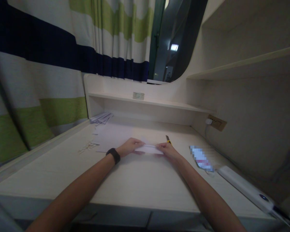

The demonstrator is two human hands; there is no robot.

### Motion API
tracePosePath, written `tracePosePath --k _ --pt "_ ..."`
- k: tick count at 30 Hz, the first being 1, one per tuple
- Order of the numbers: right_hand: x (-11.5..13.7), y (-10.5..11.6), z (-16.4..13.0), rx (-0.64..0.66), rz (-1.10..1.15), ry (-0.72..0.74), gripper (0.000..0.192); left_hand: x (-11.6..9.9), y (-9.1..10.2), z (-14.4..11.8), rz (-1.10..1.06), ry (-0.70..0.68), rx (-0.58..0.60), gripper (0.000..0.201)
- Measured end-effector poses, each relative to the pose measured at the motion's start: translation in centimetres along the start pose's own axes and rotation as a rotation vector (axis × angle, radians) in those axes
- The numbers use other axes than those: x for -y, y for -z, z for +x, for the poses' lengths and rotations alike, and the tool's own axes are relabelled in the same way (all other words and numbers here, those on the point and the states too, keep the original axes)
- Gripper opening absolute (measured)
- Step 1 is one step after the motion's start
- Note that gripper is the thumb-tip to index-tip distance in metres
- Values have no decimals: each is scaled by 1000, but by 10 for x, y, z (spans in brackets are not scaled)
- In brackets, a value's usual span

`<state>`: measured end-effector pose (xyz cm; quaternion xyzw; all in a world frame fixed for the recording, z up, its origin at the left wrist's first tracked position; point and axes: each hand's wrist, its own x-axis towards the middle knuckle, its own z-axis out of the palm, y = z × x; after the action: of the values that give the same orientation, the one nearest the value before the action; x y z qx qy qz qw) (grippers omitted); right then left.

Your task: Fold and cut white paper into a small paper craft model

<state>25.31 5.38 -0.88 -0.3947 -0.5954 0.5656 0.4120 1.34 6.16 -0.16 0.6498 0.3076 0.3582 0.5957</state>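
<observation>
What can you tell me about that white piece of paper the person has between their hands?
The paper strip is white, thin and narrow, apparently folded, lying flat and lengthwise across the pale wooden desk. The left hand presses its left end, the right hand its right end. More white sheets lie just behind it.

On the desk [140,183] the folded paper [149,149] lies between the left hand [129,147] and the right hand [168,150]. A knife [168,139] lies just behind the right hand, paper sheets [111,135] behind the left, a power bank [245,188] far right
</observation>
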Motion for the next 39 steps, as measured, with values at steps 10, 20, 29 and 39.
tracePosePath --k 10,20,29,39 --pt "-5 2 2 5 23 2 41 -5 -1 -2 28 -29 28 40" --pt "-1 3 1 20 74 15 32 3 4 1 -8 -18 -9 42" --pt "-7 5 3 -30 86 24 30 2 -3 -2 -50 -8 -7 39" --pt "-7 -1 3 -37 103 5 33 -3 -10 -4 -22 -21 -30 41"
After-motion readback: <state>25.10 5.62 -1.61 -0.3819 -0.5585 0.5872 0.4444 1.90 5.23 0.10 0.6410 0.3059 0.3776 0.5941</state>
